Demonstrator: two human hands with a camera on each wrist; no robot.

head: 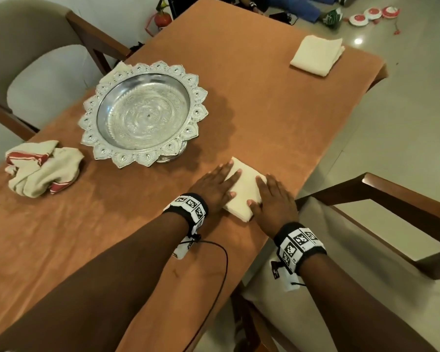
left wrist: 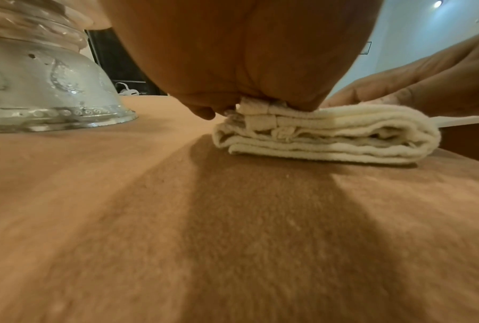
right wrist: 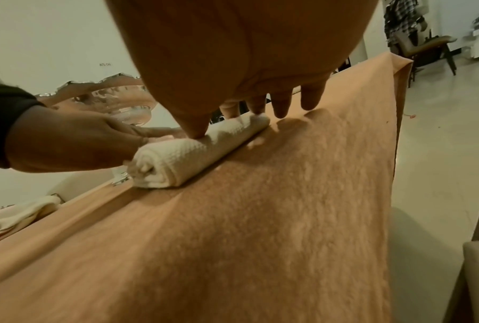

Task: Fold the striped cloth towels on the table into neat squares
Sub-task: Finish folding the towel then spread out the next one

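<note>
A cream towel [head: 244,190] folded into a small thick square lies near the table's right edge. My left hand [head: 214,185] lies flat on its left side with straight fingers, and my right hand [head: 273,196] presses flat on its right side. The left wrist view shows the folded towel [left wrist: 327,139] in stacked layers under my palm [left wrist: 241,50]. In the right wrist view the folded towel [right wrist: 194,150] lies under my straight fingers [right wrist: 281,106]. A crumpled towel with red stripes [head: 42,167] sits at the table's left. Another folded cream towel [head: 316,55] rests at the far right corner.
A large ornate silver footed bowl [head: 142,111] stands left of centre on the orange tablecloth [head: 264,110], close to my left hand. Wooden chairs stand at the left [head: 36,59] and right [head: 391,212]. The table edge runs just right of the towel.
</note>
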